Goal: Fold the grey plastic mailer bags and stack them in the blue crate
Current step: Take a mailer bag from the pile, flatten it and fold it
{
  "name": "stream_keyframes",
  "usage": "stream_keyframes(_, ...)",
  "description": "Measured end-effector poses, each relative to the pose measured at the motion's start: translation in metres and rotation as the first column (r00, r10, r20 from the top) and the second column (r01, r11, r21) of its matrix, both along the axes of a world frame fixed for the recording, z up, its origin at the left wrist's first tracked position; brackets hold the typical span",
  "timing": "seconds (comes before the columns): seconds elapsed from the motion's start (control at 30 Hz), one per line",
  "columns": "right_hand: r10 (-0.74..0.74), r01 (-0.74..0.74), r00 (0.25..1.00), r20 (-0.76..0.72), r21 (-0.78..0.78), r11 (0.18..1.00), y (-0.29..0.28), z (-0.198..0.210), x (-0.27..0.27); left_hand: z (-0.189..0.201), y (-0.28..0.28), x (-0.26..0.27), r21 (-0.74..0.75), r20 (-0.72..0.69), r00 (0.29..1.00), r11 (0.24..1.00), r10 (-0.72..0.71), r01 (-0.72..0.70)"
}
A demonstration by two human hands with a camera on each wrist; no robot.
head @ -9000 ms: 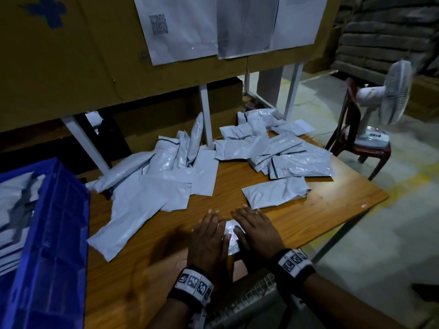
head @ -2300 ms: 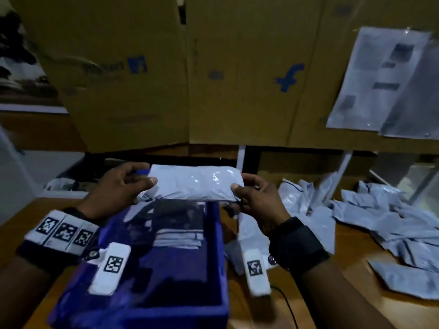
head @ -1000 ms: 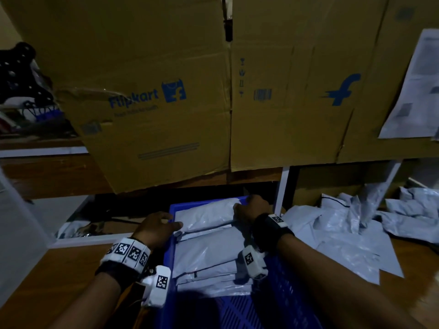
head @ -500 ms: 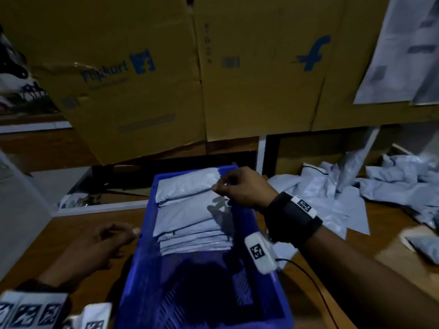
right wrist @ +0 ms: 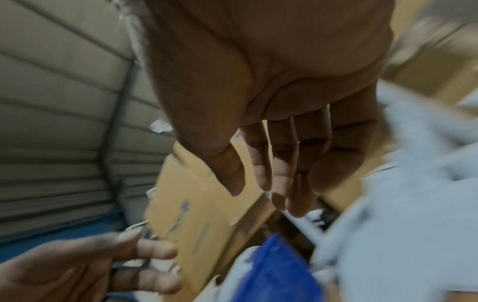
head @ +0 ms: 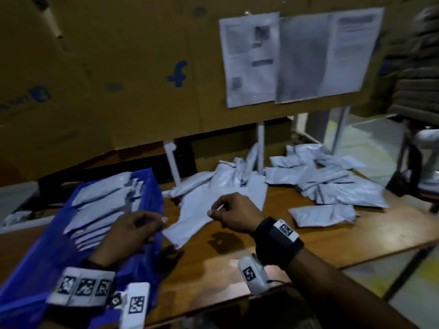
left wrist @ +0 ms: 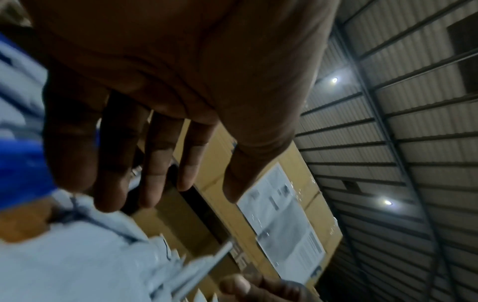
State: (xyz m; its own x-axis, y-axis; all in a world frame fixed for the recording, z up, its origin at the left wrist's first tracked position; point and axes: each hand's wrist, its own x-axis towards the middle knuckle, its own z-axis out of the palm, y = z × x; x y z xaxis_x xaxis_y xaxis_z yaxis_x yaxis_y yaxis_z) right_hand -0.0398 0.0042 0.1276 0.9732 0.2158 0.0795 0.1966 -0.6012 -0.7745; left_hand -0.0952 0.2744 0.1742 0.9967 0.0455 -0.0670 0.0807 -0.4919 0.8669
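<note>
The blue crate (head: 155,186) stands at the table's left with a row of folded grey mailers (head: 102,198) stacked inside. My left hand (head: 152,224) hovers over the crate's right wall with fingers loosely bent, holding nothing; the left wrist view shows its fingers (left wrist: 155,173) straight and bare. My right hand (head: 216,211) hangs just above a flat unfolded mailer (head: 190,224) on the table beside the crate. In the right wrist view its fingers (right wrist: 282,183) are relaxed and empty. Whether it touches the mailer is unclear.
A loose pile of grey mailers (head: 332,184) covers the back right of the wooden table (head: 308,245); one smaller mailer (head: 323,214) lies apart in front. Cardboard sheets (head: 118,67) with taped papers (head: 251,58) wall the back. White posts (head: 172,162) stand behind.
My right hand has left the crate and moved right over the flat mailer. The left hand came up from the table's left to the crate's right wall. The view swung right.
</note>
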Motion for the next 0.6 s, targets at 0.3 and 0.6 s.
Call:
stream_keyframes(0.3,-0.248,0.246,0.966,-0.076,-0.040,0.969,-0.179,-0.065,-0.019,-0.093,-0.225,0.034,-0.189,-0.148,0.969,0.967,-0.198,0.169)
stream_keyframes(0.6,-0.691,0.687,0.687,-0.223,-0.108,0.718,-0.330,-0.152,0.012,-0.196,-0.354,0.146,-0.335,-0.410,0.877,0.936,-0.250,0.110)
